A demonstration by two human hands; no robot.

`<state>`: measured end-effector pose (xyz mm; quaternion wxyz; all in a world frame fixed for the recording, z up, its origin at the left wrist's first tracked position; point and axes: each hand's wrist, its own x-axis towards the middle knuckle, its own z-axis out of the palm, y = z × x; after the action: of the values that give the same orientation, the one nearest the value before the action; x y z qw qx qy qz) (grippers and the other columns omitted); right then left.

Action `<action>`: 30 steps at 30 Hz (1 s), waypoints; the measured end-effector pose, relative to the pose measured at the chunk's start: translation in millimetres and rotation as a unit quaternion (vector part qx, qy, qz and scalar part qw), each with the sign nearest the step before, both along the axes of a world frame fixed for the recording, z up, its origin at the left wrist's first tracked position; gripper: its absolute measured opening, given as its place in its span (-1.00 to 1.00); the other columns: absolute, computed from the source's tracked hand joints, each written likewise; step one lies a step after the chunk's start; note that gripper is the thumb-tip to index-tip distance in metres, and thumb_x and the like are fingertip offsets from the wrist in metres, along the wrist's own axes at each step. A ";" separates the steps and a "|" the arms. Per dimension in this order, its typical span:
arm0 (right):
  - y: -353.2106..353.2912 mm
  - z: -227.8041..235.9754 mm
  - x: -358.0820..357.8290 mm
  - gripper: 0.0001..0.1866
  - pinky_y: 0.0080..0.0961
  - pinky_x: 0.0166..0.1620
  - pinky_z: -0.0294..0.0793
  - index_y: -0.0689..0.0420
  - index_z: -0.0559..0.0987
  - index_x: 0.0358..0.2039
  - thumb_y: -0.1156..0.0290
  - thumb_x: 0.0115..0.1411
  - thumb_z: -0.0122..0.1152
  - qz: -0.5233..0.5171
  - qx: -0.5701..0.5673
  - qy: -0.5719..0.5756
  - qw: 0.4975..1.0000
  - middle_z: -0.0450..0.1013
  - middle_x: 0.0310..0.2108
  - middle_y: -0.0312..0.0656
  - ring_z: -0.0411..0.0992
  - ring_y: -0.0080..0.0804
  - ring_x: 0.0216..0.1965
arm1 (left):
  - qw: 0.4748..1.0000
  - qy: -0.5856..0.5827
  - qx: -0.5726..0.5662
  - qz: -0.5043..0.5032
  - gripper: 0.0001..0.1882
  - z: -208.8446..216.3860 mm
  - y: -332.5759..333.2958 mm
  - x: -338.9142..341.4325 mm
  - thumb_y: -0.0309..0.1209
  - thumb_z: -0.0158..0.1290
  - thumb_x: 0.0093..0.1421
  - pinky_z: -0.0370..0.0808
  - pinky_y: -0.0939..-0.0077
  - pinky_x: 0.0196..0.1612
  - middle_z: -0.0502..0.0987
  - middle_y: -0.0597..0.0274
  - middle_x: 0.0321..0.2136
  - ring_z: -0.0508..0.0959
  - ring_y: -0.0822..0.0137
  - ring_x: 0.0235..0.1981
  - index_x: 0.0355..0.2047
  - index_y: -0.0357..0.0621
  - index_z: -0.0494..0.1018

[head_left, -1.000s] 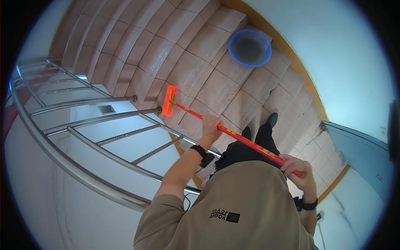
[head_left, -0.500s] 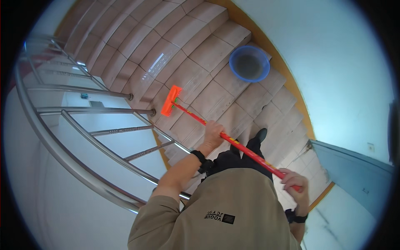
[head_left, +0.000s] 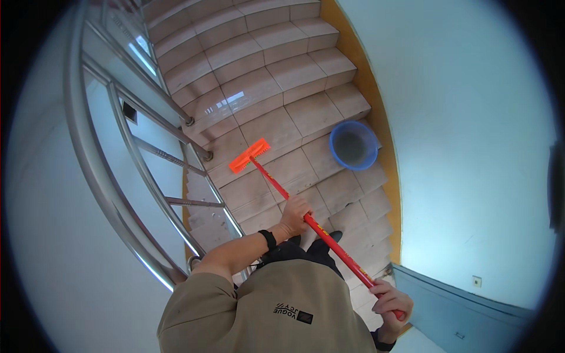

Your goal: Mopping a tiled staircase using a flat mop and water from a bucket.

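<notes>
A long-handled scrub brush with an orange head [head_left: 250,155] and a red pole [head_left: 340,252] slants across the view in front of me. Its head lies against a tiled stair tread, close to the railing. My left hand [head_left: 295,213] is wrapped round the pole partway down, with a black band on that wrist. Near the pole's upper end, my right hand [head_left: 390,300] is closed round it too. The brush's bristles are mostly hidden under the head. To the right of the head, a blue basin [head_left: 354,145] with murky water stands on a step, apart from the brush.
Pinkish tiled stairs [head_left: 292,72] curve upward ahead, with wet shine on one tread. A steel railing [head_left: 88,170] bounds the left side. On the right rise a pale wall [head_left: 459,147] with an orange-brown skirting and a grey-blue panel [head_left: 459,306]. My dark shoes stand on a lower step.
My view has turned, so stairs, basin and railing sit differently in it. The brush head has swung round to a flatter slant on the tread. Both hands keep their hold on the pole.
</notes>
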<state>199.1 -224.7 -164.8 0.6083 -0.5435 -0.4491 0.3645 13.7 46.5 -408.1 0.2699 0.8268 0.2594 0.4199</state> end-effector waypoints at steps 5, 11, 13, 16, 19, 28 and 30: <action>43.0 -16.9 -24.1 -0.87 0.13 0.28 0.34 0.24 0.63 -0.60 0.63 -0.17 0.12 0.065 -0.013 -0.046 0.997 0.47 -0.61 -0.14 0.62 -0.01 -0.21 | 0.997 0.005 0.059 0.044 -0.76 -24.2 57.3 -15.8 -0.49 0.19 -0.17 0.32 0.18 -0.36 0.37 0.19 -0.63 0.43 0.04 -0.49 -0.65 -0.01 0.29; 56.9 13.8 -22.1 -0.87 0.12 0.20 0.43 0.23 0.63 -0.60 0.64 -0.14 0.11 0.063 0.020 -0.094 0.993 0.46 -0.62 -0.13 0.60 -0.06 -0.31 | 0.999 0.011 0.040 0.032 -0.79 -18.9 55.3 -5.5 -0.48 0.17 -0.15 0.32 0.19 -0.35 0.38 0.21 -0.63 0.44 0.05 -0.50 -0.65 0.03 0.32; 43.8 29.6 -20.7 -0.85 0.03 0.10 0.54 0.24 0.61 -0.67 0.67 -0.14 0.06 0.042 0.042 -0.102 0.993 0.45 -0.67 -0.15 0.62 -0.12 -0.39 | 0.999 -0.004 0.030 0.022 -0.80 -4.8 35.2 8.1 -0.48 0.17 -0.14 0.32 0.19 -0.35 0.38 0.21 -0.63 0.44 0.05 -0.49 -0.65 0.03 0.32; 31.4 32.2 -25.0 -0.84 0.01 0.03 0.58 0.24 0.55 -0.75 0.63 -0.14 0.04 -0.037 0.052 -0.072 0.995 0.42 -0.72 -0.18 0.59 -0.15 -0.49 | 0.998 -0.051 0.011 0.046 -0.80 4.2 22.8 21.1 -0.47 0.17 -0.14 0.33 0.19 -0.35 0.38 0.21 -0.63 0.44 0.05 -0.50 -0.65 0.04 0.32; 44.4 10.4 -30.1 -0.88 0.09 0.11 0.51 0.26 0.53 -0.67 0.63 -0.14 0.02 -0.032 0.055 -0.058 0.996 0.41 -0.70 -0.16 0.54 -0.16 -0.49 | 0.996 -0.064 0.021 0.064 -0.80 -10.1 40.2 22.0 -0.46 0.17 -0.14 0.33 0.19 -0.36 0.39 0.21 -0.62 0.45 0.06 -0.50 -0.65 0.04 0.32; 32.8 23.0 -10.6 -0.89 0.06 0.06 0.53 0.26 0.53 -0.61 0.56 -0.04 0.04 -0.026 0.074 -0.070 0.994 0.40 -0.70 -0.13 0.51 -0.19 -0.52 | 1.000 -0.010 0.015 0.004 -0.79 0.2 23.2 28.8 -0.45 0.19 -0.15 0.33 0.19 -0.38 0.40 0.22 -0.61 0.47 0.06 -0.47 -0.65 0.05 0.33; 24.4 30.6 -8.2 -0.88 0.02 0.00 0.56 0.26 0.55 -0.58 0.53 -0.01 0.05 -0.040 0.087 -0.051 0.994 0.42 -0.69 -0.12 0.51 -0.22 -0.55 | 0.999 -0.035 -0.004 0.020 -0.79 10.1 8.8 34.6 -0.45 0.20 -0.15 0.33 0.20 -0.36 0.41 0.23 -0.60 0.48 0.07 -0.46 -0.65 0.05 0.33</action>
<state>190.8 -200.3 -134.1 0.6436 -0.5237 -0.4879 0.2711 48.3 55.3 -397.9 0.2740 0.8053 0.2678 0.4524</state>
